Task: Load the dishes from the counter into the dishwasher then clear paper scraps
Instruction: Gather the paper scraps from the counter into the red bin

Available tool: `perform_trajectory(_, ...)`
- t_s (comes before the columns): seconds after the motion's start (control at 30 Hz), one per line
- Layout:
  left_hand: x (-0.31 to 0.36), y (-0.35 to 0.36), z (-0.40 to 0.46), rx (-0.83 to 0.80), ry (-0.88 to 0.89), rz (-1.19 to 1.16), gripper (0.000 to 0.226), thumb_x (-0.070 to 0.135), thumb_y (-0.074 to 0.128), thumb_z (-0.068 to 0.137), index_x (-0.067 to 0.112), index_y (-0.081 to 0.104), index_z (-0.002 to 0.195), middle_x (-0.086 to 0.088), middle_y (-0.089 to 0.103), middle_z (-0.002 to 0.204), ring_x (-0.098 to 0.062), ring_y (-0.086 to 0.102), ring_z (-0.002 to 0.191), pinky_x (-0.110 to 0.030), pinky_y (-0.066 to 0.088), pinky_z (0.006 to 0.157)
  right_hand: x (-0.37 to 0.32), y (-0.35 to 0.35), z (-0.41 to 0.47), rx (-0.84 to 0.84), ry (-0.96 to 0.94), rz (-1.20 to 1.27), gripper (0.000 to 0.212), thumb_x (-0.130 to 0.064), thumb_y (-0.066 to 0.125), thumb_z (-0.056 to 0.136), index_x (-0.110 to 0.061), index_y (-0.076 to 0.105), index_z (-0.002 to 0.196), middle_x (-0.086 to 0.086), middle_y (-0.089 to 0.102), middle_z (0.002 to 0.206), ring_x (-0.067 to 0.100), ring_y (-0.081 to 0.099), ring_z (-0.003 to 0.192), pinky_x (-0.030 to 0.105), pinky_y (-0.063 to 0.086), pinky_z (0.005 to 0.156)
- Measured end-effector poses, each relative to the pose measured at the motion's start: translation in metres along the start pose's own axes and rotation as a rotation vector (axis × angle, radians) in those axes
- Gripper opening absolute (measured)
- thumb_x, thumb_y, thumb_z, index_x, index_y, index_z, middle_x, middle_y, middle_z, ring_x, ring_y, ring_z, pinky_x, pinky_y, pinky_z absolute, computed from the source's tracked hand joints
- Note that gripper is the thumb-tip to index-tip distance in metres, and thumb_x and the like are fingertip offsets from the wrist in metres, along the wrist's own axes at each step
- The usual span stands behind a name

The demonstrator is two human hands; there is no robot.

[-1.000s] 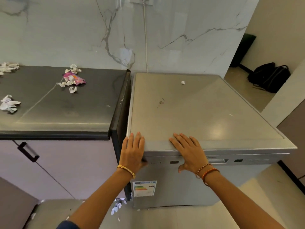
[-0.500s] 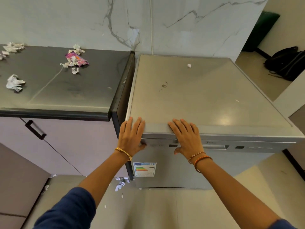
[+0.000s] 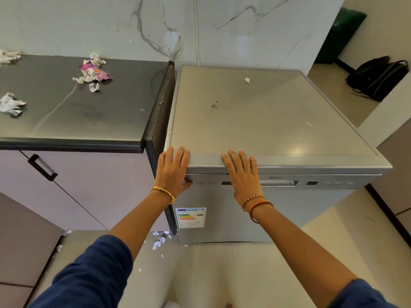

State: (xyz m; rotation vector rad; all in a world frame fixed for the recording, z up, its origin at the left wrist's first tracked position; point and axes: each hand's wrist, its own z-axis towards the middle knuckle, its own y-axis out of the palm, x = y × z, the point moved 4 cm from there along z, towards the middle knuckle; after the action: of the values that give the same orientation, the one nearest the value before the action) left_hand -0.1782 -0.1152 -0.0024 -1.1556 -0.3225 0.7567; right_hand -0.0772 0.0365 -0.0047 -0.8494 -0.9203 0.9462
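The silver dishwasher (image 3: 266, 121) stands right of the counter with its door closed. My left hand (image 3: 173, 170) lies flat over the front top edge near the left corner, thumb on the control panel. Beside it my right hand (image 3: 242, 174) rests flat over the same edge, above the door's handle recess (image 3: 280, 182). Neither hand holds anything. Crumpled paper scraps (image 3: 12, 104) lie on the dark counter (image 3: 100, 112), more of them around a pink wrapper (image 3: 95, 72). One small scrap (image 3: 247, 80) sits on the dishwasher top. No dishes are in view.
More paper scraps (image 3: 161, 238) lie on the floor at the dishwasher's left foot. A cabinet door with a black handle (image 3: 42, 167) is below the counter. A black backpack (image 3: 378, 76) lies on the floor at the far right. A marble wall stands behind.
Both hands have stayed on the dishwasher's front top edge. The view has dropped and pulled back, so more of my sleeves and the floor shows.
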Motion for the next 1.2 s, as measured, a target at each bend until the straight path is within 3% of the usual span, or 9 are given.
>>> perform_trajectory(0.17,0.001,0.0,-0.002,-0.03,-0.023,0.002,0.102,0.046,0.088,0.034,0.006,0.043,0.117,-0.019,0.063,0.113,-0.042,0.062,0.099,-0.05,0.051,0.083,0.003,-0.003,-0.001,-0.017,-0.023,-0.002,0.127,-0.012,0.089,0.014,-0.015,0.034,0.128,0.008,0.061,0.123,0.03,0.06,0.11,0.044,0.05,0.088)
perform_trajectory(0.9,0.004,0.0,-0.005,-0.074,-0.067,-0.016,0.105,0.04,0.09,0.03,0.006,0.043,0.118,-0.018,0.063,0.115,-0.042,0.061,0.101,-0.052,0.05,0.084,0.002,-0.003,-0.004,-0.196,-0.001,0.017,0.141,-0.031,0.091,0.004,-0.014,0.033,0.132,0.008,0.058,0.127,0.031,0.057,0.115,0.045,0.045,0.094)
perform_trajectory(0.97,0.004,0.0,-0.005,-0.069,-0.072,-0.026,0.106,0.039,0.091,0.028,0.007,0.043,0.117,-0.018,0.063,0.114,-0.041,0.062,0.101,-0.052,0.05,0.084,0.005,-0.011,-0.003,-0.24,0.022,0.04,0.141,-0.032,0.092,0.015,-0.016,0.029,0.14,0.009,0.05,0.136,0.031,0.049,0.124,0.042,0.038,0.101)
perform_trajectory(1.07,0.004,-0.001,-0.005,-0.071,-0.078,-0.036,0.107,0.039,0.091,0.027,0.007,0.043,0.117,-0.017,0.063,0.113,-0.041,0.062,0.1,-0.052,0.05,0.083,0.018,-0.014,-0.004,-0.323,-0.126,0.157,0.118,-0.018,0.079,0.064,-0.017,-0.007,0.146,0.004,0.003,0.156,0.026,0.007,0.144,0.035,0.008,0.115)
perform_trajectory(1.13,0.004,-0.002,-0.005,-0.073,-0.084,-0.033,0.109,0.04,0.092,0.026,0.007,0.044,0.117,-0.017,0.063,0.114,-0.041,0.062,0.1,-0.052,0.05,0.083,0.027,-0.014,-0.006,-0.337,-0.148,0.201,0.111,-0.01,0.071,0.072,-0.017,-0.014,0.143,0.003,-0.006,0.156,0.023,-0.001,0.144,0.03,-0.001,0.115)
perform_trajectory(1.2,0.004,-0.002,-0.006,-0.08,-0.09,-0.029,0.109,0.041,0.092,0.024,0.006,0.047,0.117,-0.018,0.063,0.114,-0.042,0.062,0.101,-0.053,0.049,0.083,0.026,-0.014,-0.008,-0.312,-0.111,0.234,0.108,-0.009,0.071,0.073,-0.014,-0.009,0.146,0.005,-0.005,0.156,0.024,-0.002,0.144,0.03,-0.004,0.113)
